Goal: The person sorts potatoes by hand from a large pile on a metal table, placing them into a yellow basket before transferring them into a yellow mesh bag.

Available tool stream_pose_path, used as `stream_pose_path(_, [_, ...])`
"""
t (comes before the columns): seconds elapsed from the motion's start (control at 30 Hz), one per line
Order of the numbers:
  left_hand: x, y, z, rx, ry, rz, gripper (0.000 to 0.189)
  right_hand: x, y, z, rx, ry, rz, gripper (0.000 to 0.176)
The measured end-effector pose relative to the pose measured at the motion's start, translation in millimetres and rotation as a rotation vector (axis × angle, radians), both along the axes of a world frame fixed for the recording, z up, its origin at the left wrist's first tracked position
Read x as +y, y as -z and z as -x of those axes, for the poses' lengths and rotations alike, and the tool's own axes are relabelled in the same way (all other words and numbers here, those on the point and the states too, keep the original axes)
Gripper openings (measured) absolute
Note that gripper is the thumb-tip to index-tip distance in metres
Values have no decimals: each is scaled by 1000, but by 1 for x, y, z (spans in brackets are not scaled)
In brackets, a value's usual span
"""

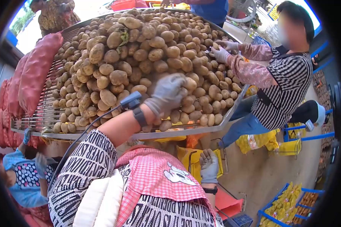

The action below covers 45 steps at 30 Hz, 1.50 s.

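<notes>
While rounded, dirt-flecked brown potatoes (118, 77) lie heaped on the slatted metal table (182, 133), the grey-gloved left hand (166, 92) touches them (its fingers blur; whether they grip one, I cannot tell). Just off the table's near edge, the gloved right hand (209, 166) is loosely open. Red mesh sacks (39, 72) rest at the table's left end; before it, black capitals, hardly readable, cover a white sleeve (83, 159).

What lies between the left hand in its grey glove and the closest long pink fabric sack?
In the head view, heaped round brown potatoes run from the left hand almost to the sack, where some metal slats show.
</notes>
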<state>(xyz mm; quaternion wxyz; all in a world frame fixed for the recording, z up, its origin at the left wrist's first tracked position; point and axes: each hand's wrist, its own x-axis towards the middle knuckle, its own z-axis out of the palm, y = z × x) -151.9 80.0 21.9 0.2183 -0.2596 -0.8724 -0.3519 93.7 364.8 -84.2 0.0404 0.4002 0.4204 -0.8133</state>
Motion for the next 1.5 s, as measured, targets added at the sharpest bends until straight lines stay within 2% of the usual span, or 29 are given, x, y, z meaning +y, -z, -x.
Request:
stream_pose_path(0.03, [-24, -7, 19, 78, -251, 23, 39, -9, -7, 22, 8, -21, -5, 45])
stream_pose_path(0.1, [-61, -28, 49, -88, -624, 283, 76, -29, -24, 68, 166, -260, -135, 38])
stream_pose_path(0.17, [-85, -19, 83, -362, -719, 288, 88, -60, -49, 112, 272, -414, -237, 33])
stream_pose_path(0.23, [-82, -38, 93, -627, -699, 367, 93, -94, -72, 148, 392, -560, -342, 33])
stream_pose_path(0.37, [-74, -16, 109, -547, -781, 366, 79, -154, -109, 197, 569, -605, -333, 35])
stream_pose_path(0.43, [-80, -18, 104, -484, -754, 337, 67, -167, -113, 215, 688, -610, -475, 43])
stream_pose_path(0.53, [-99, -34, 100, -568, -640, 375, 71, -167, -93, 252, 723, -605, -615, 49])
stream_pose_path(0.6, [-107, -41, 97, -608, -568, 204, 68, -167, -93, 280, 687, -618, -754, 66])
stream_pose_path(0.63, [-110, -38, 99, -606, -571, 201, 68, -167, -89, 301, 691, -620, -755, 66])
stream_pose_path(0.7, [-114, -20, 104, -532, -602, -42, 67, -168, -76, 341, 1059, -650, -1354, 86])
stream_pose_path(0.73, [-118, -15, 108, -651, -476, -360, 67, -172, -75, 355, 1063, -654, -1354, 86])
stream_pose_path(0.77, [-119, -9, 112, -647, -480, -364, 67, -179, -74, 370, 1035, -747, -1589, 95])
stream_pose_path(0.8, [-114, -33, 99, -718, -311, -753, 61, -185, -75, 381, 990, -836, -1822, 104])
stream_pose_path(0.83, [-112, -47, 95, -769, -123, -1133, 54, -196, -90, 385, 995, -833, -1817, 104])
stream_pose_path(0.9, [-117, -40, 107, -810, -65, -1204, 44, -212, -117, 390, 488, -1276, -1888, 112])
stream_pose_path(0.97, [-120, -42, 115, -798, -98, -662, 44, -213, -124, 408, 474, -1291, -1849, 116])
stream_pose_path(1.0, [-111, -66, 104, -1015, -111, -1051, 46, -211, -129, 415, 483, -1347, -1766, 116])
stream_pose_path(1.03, [-114, -37, 112, -1014, -112, -1049, 46, -207, -133, 421, 493, -1398, -1685, 116])
stream_pose_path(1.07, [-122, 13, 127, -606, 77, -942, 48, -201, -117, 432, 613, -1333, -1695, 117])
stream_pose_path(1.1, [-124, 28, 135, -197, 255, -808, 50, -196, -116, 436, 618, -1325, -1697, 117])
stream_pose_path(1.13, [-125, 42, 144, -11, 138, -635, 47, -191, -117, 439, 582, -1242, -1478, 118])
stream_pose_path(1.17, [-123, 46, 147, -1, 136, -630, 47, -187, -115, 441, 547, -1159, -1260, 119])
stream_pose_path(1.2, [-123, 50, 147, -57, 127, -633, 48, -181, -110, 445, 558, -1101, -1040, 115])
stream_pose_path(1.23, [-124, 51, 146, -109, 114, -634, 48, -174, -102, 449, 578, -1103, -1038, 115])
stream_pose_path(1.3, [-122, 34, 141, -137, 87, -629, 49, -163, -91, 454, 442, -981, -111, 108])
stream_pose_path(1.37, [-102, -9, 129, -1032, -83, -1321, 52, -179, -110, 428, 488, -861, -103, 104])
stream_pose_path(1.4, [-99, -5, 134, -1069, -33, -1413, 55, -182, -84, 436, 598, -920, -153, 106])
stream_pose_path(1.43, [-96, -5, 133, -1056, -37, -1411, 55, -189, -89, 433, 784, -962, -566, 112])
stream_pose_path(1.5, [-94, -10, 133, -1226, 63, -1463, 59, -196, -58, 442, 830, -1031, -628, 120])
